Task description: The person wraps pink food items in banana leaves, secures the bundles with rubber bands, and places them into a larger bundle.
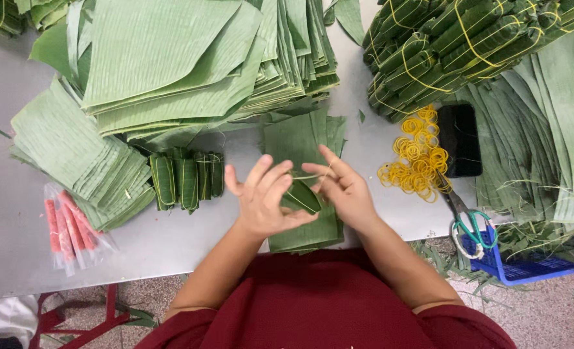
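1. The left hand (265, 200) and the right hand (342, 187) met over the near edge of the bench (15, 245), both grasping one small leaf parcel (302, 196) between them; the left fingers were half spread above it, the right fingers pinched at its far end.
2. A thin yellow rubber band (305, 176) stretched between the fingers just above the parcel, so the binding looked under way, not finished.
3. The parcel hung over a stack of cut leaves (300, 145), which judged by its thickness left many wraps to do.
4. Four finished parcels (187, 179) stood in a row to the left, just beside another leaf pile.
5. Tied bundles (448, 45) were heaped at the far right, suggesting a good deal was already done.
6. A heap of loose yellow bands (416, 158) lay right of the hands, beside a dark phone (460, 139) and scissors (471, 229).
7. A clear packet of pink sticks (70, 226) lay at the left; a big leaf stack (190, 58) filled the far bench.
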